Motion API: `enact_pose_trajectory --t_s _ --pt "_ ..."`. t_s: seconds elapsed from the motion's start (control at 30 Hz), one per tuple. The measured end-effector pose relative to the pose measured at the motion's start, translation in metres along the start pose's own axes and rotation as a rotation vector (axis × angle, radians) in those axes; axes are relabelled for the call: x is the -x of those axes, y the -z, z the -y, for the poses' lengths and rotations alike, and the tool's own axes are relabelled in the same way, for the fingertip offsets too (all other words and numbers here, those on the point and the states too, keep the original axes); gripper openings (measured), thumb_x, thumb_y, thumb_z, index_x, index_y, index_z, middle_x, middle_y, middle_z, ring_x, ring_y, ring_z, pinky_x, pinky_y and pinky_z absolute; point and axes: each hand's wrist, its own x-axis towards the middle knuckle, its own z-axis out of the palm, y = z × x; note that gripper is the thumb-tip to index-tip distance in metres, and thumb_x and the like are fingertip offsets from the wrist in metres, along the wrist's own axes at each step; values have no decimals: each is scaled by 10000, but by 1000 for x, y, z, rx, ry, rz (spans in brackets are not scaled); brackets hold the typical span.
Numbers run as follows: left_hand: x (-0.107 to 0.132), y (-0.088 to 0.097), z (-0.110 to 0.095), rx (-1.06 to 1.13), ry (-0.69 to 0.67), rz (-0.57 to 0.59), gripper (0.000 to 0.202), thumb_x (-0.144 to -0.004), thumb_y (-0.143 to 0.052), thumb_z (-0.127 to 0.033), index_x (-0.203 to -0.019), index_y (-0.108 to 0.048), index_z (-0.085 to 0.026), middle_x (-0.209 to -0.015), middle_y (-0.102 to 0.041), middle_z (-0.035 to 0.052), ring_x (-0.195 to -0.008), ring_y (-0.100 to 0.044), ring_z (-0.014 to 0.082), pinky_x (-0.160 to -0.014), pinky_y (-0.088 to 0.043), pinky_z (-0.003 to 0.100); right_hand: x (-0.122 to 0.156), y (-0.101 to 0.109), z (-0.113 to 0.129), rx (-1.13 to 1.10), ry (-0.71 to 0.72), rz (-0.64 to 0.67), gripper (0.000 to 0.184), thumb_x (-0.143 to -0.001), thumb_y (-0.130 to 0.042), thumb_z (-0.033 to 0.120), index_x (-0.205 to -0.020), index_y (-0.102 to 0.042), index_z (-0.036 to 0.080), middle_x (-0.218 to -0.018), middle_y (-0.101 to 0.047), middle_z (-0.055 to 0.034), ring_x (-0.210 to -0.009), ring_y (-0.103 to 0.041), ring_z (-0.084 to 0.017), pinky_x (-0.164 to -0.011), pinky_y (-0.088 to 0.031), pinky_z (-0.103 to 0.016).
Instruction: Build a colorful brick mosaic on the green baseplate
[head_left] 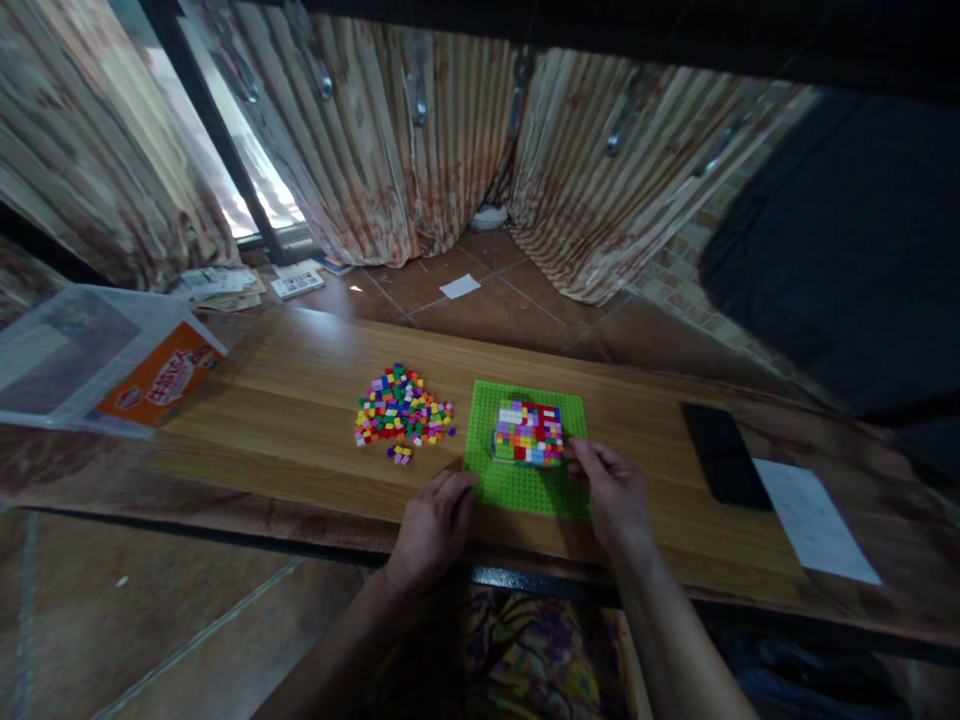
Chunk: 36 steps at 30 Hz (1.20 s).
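A lot of little blocks are already stuck together in a bright block build [527, 436], which sits on the green board [532, 492], between the two hands and a bit ahead of them. Its top looks mostly filled with colors, so I think much of the building is done. Many loose blocks [405, 408] are in a pile ahead of the left hand [433, 525], and a tiny bunch of blocks [400, 455] lies just on the near side of that pile. These are not on the build, and I can't tell how many would be needed. The left hand is curled up by the near left corner of the board; I can't tell if it grips it. The right hand [616, 490] has its thumb and fingers close together at the build's right side, and I can't see if a block is between them. Those fingers hide a bit of the board. Far to the left of the left hand is a clear box [75, 340]. Off to the right of the right hand are a black phone [725, 455] and a white paper [817, 520].
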Motion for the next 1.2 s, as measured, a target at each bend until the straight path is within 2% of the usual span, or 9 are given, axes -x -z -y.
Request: enact_pose_trajectory --t_s 0.2,0.4,0.6,0.77,0.9,1.03,1.2 --pt "-1 -1 1 -1 -18 -16 156 -906 -489 -175 -998 -613 -202 -903 -690 30 -854 -669 138 -787 -540 250 -4 -6 0 -20 -20 21 376 -615 -785 512 -778 -722 178 -681 -681 -3 -587 -543 -108 -561 -429 -246" --pt "-1 -1 2 -6 -10 -7 158 -906 -486 -177 -997 -613 -203 -896 -686 26 -837 -667 133 -771 -540 242 -2 -11 -1 -10 -22 -15 388 -578 -806 480 -801 -729 172 -711 -697 -16 -592 -546 -122 -546 -426 -258" --pt "-1 -1 0 5 7 -4 158 -910 -480 -186 -987 -618 -204 -904 -689 33 -855 -668 141 -785 -541 254 3 -14 -3 6 47 -39 350 -629 -774 483 -791 -727 176 -702 -696 -10 -594 -549 -127 -584 -434 -272" --pt "-1 2 -3 76 39 -10 160 -908 -486 -193 -986 -626 -201 -914 -697 37 -863 -672 147 -785 -544 265 4 -10 -7 -20 37 -24 375 -646 -762 515 -789 -727 170 -697 -694 -13 -605 -564 -129 -602 -447 -271" --pt "0 12 -3 156 78 -33 158 -910 -493 -199 -991 -628 -201 -936 -705 29 -878 -676 139 -779 -545 252 5 -4 -12 -112 19 -64 431 -702 -703 577 -795 -712 157 -720 -695 -42 -605 -575 -131 -582 -455 -266" --pt "-6 28 5 20 65 -140 155 -898 -498 -181 -988 -622 -198 -928 -699 34 -875 -662 147 -777 -540 263 6 1 -14 -2 75 -122 462 -748 -653 598 -823 -712 145 -747 -705 -73 -600 -579 -141 -584 -462 -278" --pt "-39 44 21 -251 33 -187 195 -886 -501 -178 -1015 -645 -203 -979 -677 51 -907 -634 170 -811 -525 295 -1 20 -11 211 196 -208 523 -780 -592 638 -851 -717 135 -800 -721 -113 -635 -614 -178 -616 -476 -303"
